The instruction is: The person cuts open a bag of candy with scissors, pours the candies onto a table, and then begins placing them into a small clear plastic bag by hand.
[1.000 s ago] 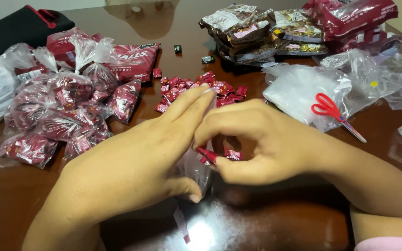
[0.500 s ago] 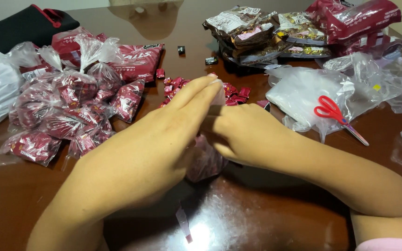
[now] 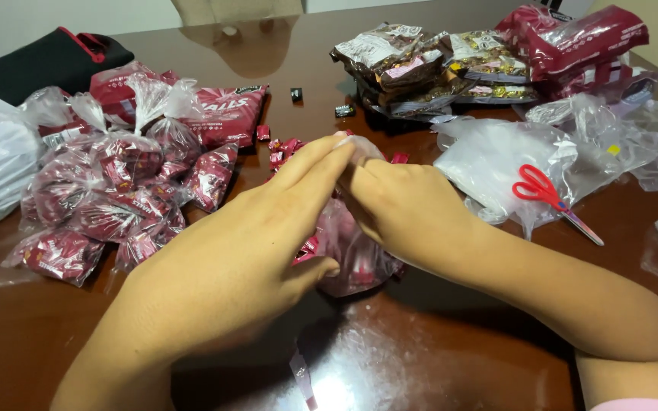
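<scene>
I had my left hand (image 3: pixel 230 266) and right hand (image 3: pixel 409 209) pinching the gathered top of a small clear plastic bag of red wrapped candies (image 3: pixel 352 255).

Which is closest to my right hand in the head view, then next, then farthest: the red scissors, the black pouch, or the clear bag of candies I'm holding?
1. Clear bag of candies: in the right hand.
2. Red scissors: to its right.
3. Black pouch: far left corner.
</scene>
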